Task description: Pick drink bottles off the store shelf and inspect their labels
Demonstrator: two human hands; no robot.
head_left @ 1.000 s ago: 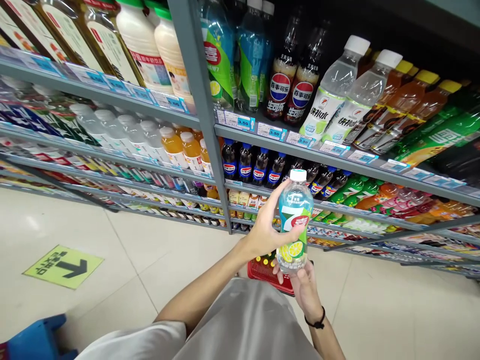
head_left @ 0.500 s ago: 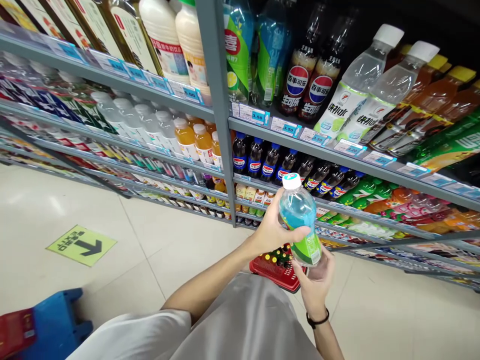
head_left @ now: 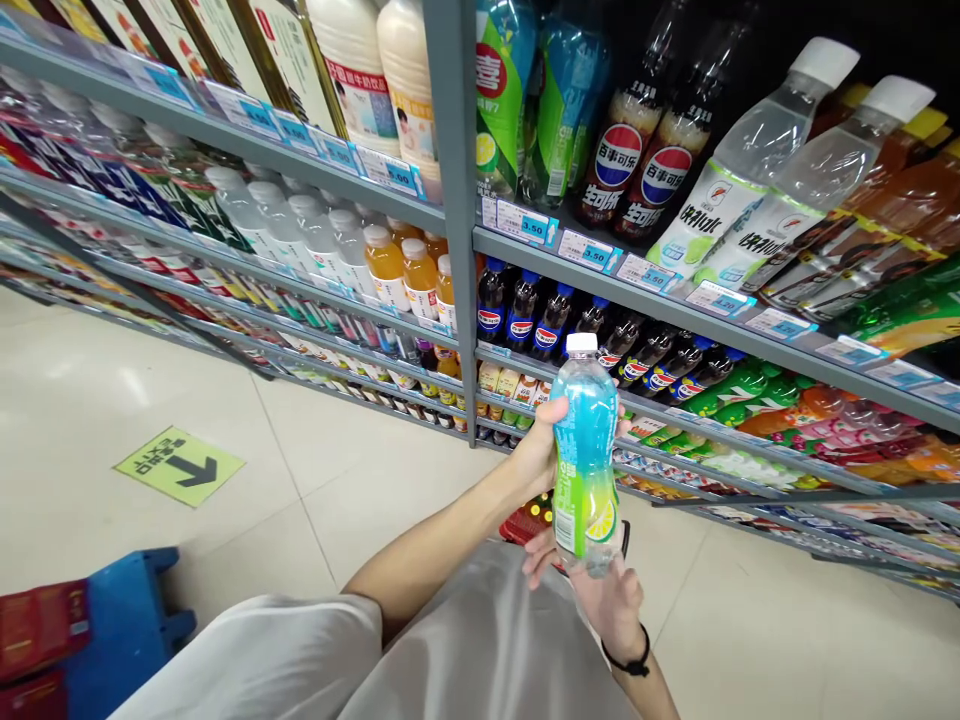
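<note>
A clear bottle (head_left: 586,450) with a white cap and a blue and green lemon label stands nearly upright in front of my body. My left hand (head_left: 541,440) is wrapped round its upper part, with the thumb on the near side and fingertips showing at the far right edge. Under and behind the bottle's base is my right hand (head_left: 604,595), its fingers spread and a black band on the wrist. The bottle hides part of that palm.
Shelves of drinks with a grey front edge (head_left: 675,310) run across the view. A red basket (head_left: 517,522) holding bottles is partly hidden below my hands. A blue pallet (head_left: 120,630) with red boxes (head_left: 41,635) lies at lower left, near a yellow floor sign (head_left: 180,466).
The bottle has turned, so the lemon picture and barcode now face me, and it stands straighter. My right hand's fingers have spread from the bottle's base. The view has shifted slightly.
</note>
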